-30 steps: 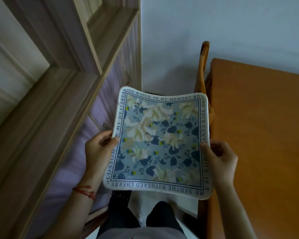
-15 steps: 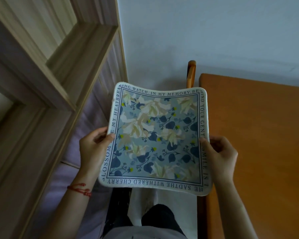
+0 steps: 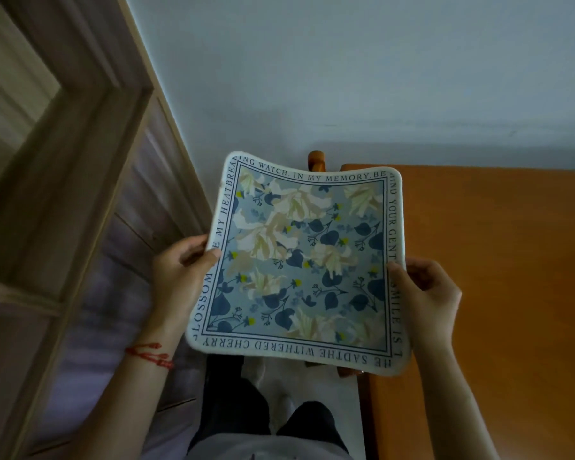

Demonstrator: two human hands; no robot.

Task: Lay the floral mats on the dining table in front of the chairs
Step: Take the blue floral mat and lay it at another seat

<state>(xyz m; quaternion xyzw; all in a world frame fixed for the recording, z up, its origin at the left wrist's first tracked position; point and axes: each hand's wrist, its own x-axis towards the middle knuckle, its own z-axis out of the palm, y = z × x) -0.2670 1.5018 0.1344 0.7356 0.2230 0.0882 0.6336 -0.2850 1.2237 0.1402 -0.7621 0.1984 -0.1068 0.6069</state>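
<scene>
Floral mat (image 3: 299,263) held up in the air, face up toward the camera, sagging slightly between two grips. Square with rounded corners, pale blue field, cream blossoms, dark blue leaves, white border printed with dark capital lettering. Not on the tabletop (image 3: 498,293); right edge overlapping the tabletop's near left edge as seen from the head view, the rest hanging over the gap beside it.

Left hand (image 3: 183,277) closed on the mat's left edge, thumb pressed on the border, fingers curled underneath. Red string bracelet (image 3: 150,355) around the left wrist. Right hand (image 3: 429,297) closed on the mat's right edge, thumb on top over the lettering, fingers tucked behind.

Orange-brown wooden tabletop stretching to the right, bare where visible. Top of a wooden chair (image 3: 316,161) poking up just behind the mat's far edge, at the tabletop's left end. Pale blue-grey wall (image 3: 346,78) beyond. Light wooden door frame (image 3: 80,154) on the left. Dark trousers (image 3: 236,403) and pale floor below the mat.
</scene>
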